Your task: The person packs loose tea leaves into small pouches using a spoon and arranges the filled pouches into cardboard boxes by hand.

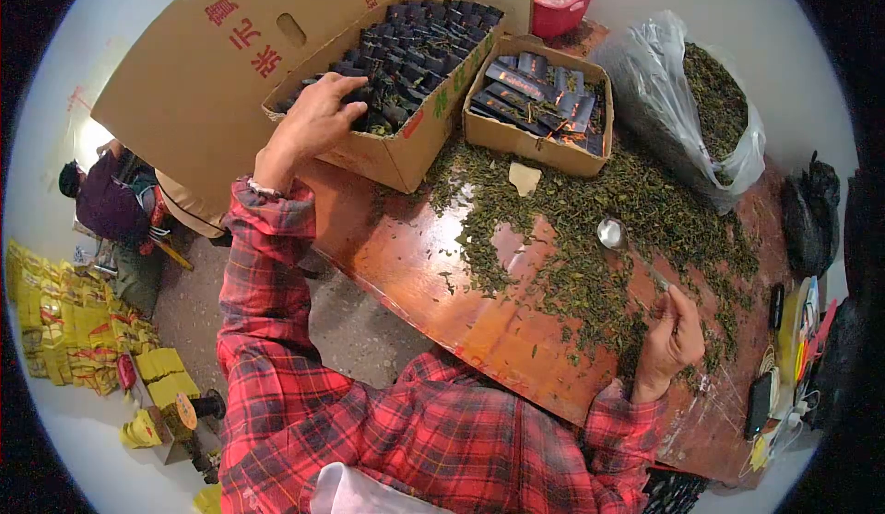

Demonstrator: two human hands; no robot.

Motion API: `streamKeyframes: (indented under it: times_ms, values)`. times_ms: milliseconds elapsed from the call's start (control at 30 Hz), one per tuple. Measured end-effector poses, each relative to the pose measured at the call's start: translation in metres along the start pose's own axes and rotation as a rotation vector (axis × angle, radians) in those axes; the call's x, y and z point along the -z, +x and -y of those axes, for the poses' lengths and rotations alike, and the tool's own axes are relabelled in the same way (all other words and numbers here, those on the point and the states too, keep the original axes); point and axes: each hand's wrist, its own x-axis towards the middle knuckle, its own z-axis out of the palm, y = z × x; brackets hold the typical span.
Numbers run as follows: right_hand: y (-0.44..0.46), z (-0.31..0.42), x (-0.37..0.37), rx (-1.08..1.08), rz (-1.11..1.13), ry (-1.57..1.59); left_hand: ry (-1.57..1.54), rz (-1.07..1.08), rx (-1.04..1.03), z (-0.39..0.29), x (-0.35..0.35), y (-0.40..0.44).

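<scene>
My left hand [318,119] reaches over the near end of a large cardboard box [383,150]. Its visible fingers are stretched apart at the dark packets [419,48] standing in rows inside, several with leaf bits on top. Whether a fingertip presses on a packet is hidden. Held in my right hand [671,341] is a metal spoon [611,234], gripped by the handle end. The spoon's bowl lies over a spread of loose dried tea leaves [581,283] on the reddish wooden table [498,348]. A smaller cardboard box [544,150] holds flat dark packets [530,85].
A clear plastic bag [650,71] of leaves stands at the back right. A pale scrap [525,178] lies among the leaves. Behind is a red basket [562,18]. A phone [759,405] is at the right edge. Another person [115,200] and yellow packages [69,325] are at left.
</scene>
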Motion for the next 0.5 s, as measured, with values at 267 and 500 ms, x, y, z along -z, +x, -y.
streamKeyframes:
  times_ms: [267, 500]
  values:
    - [0.0, 0.0, -0.002, 0.007, 0.011, -0.017, 0.029, 0.013, -0.053, 0.005, -0.003, 0.008]
    - [0.001, 0.002, -0.001, 0.004, 0.033, -0.016, 0.097, 0.094, -0.025, 0.003, 0.002, 0.02]
